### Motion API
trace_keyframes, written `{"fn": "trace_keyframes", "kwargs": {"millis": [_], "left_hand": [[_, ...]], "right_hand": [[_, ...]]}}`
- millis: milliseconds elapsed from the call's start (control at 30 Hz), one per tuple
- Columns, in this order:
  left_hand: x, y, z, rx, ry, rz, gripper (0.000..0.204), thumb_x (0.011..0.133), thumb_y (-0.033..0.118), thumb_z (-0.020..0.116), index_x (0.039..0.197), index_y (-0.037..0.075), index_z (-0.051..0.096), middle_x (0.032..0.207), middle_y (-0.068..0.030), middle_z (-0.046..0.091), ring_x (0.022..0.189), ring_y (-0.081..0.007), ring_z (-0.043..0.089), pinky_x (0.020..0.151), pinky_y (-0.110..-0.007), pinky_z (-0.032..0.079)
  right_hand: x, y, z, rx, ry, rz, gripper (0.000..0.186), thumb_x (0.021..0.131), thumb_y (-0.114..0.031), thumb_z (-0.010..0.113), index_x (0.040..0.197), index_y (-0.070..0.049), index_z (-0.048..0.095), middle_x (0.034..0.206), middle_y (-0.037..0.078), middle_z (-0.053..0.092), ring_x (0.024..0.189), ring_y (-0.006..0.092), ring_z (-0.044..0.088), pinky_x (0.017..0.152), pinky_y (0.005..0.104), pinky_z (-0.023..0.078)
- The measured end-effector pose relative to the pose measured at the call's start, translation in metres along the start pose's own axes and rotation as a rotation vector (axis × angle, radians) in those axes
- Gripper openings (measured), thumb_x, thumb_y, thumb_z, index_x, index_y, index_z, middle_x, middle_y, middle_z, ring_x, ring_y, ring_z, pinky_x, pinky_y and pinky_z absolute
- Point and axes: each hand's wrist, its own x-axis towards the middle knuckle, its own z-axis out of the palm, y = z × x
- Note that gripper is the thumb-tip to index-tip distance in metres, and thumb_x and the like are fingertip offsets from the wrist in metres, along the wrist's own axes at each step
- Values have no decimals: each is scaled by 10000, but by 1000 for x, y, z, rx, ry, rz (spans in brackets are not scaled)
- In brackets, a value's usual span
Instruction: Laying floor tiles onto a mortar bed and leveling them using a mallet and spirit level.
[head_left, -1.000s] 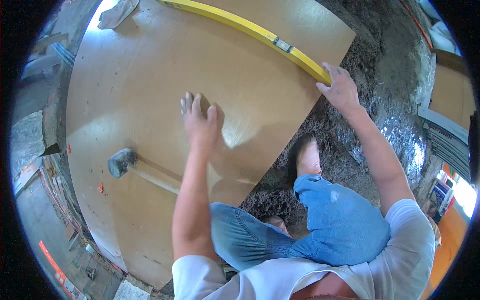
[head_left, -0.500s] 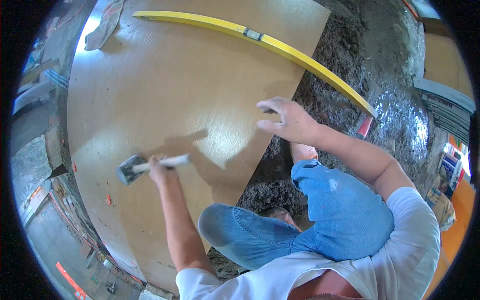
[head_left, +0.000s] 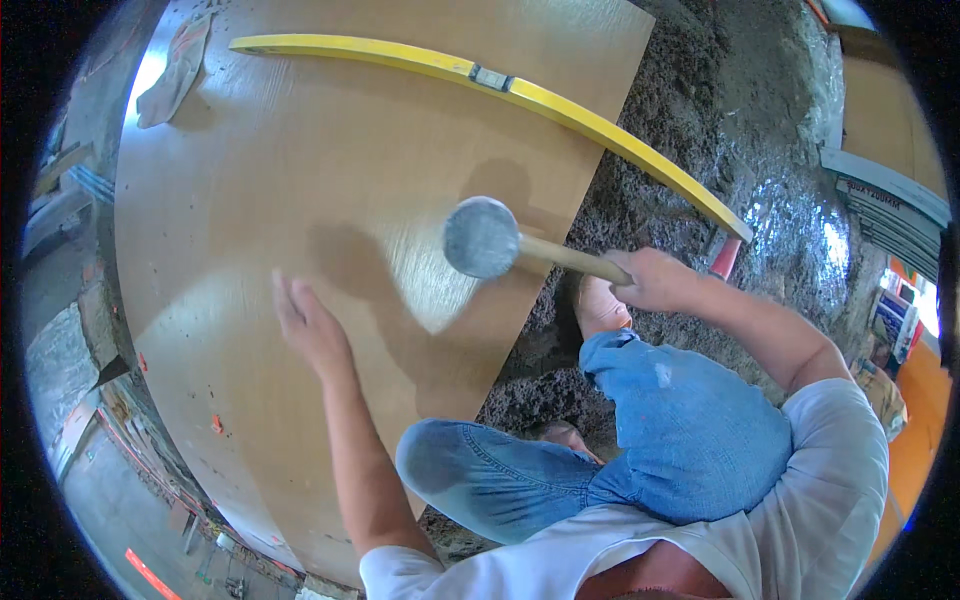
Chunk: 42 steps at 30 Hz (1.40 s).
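Note:
A rubber mallet (head_left: 480,237) with a pale handle is raised in front of me, its round face upward. My right hand (head_left: 650,280) grips the handle near its end. My left hand (head_left: 312,325) holds nothing, fingers stretched out above the large tan panel (head_left: 220,240). A long yellow spirit level (head_left: 550,105) lies across the panel's far part, its right end reaching out over the wet dark mortar (head_left: 690,130). A small tool with a red handle (head_left: 725,260) sits beneath that end.
A pale cloth (head_left: 172,70) lies at the panel's far left. My bare foot (head_left: 600,310) and bent legs are beside the near right edge. Stacked grey sheets (head_left: 880,215) stand at the right. Rubble and debris (head_left: 75,350) border the panel on the left.
My right hand let go of the level, which now lies down, and took the mallet. My left hand picked the mallet up from the panel and has released it.

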Motion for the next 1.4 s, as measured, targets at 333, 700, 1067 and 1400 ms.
{"fn": "trace_keyframes", "kwargs": {"millis": [333, 700, 1067, 1400], "left_hand": [[145, -102, 82, 604, 136, -186, 824, 952, 619, 311, 1468, -22, 258, 1546, -208, 233, 1439, -363, 196, 1117, -548, 215], [226, -111, 73, 663, 94, -233, 851, 941, 650, 248, 1486, -3, 230, 1565, -178, 202, 1442, -351, 193, 1122, -550, 206], [243, -104, 74, 658, 148, -335, 750, 951, 631, 284, 1494, 114, 282, 1569, -98, 238, 1443, -314, 213, 1120, -567, 199], [236, -86, 70, 650, 134, -364, 703, 970, 583, 298, 1488, 108, 296, 1566, -83, 249, 1440, -305, 222, 1130, -555, 197]], "right_hand": [[45, -30, -1, 677, -207, 70, 489, 871, -487, 619, 1038, -28, 625, 683, 70, 599, 599, 163, 597, 564, 303, 497], [76, -58, -11, 328, -15, -131, 540, 938, -502, 500, 1110, -4, 617, 906, 247, 657, 863, 395, 641, 769, 445, 513], [186, -185, -65, 595, 90, -136, 491, 986, -443, 402, 1053, 13, 571, 710, 199, 605, 642, 344, 619, 640, 444, 514], [232, -211, -71, 701, 78, -147, 512, 977, -457, 408, 1125, 2, 579, 578, 79, 534, 484, 196, 558, 476, 364, 477]]}}
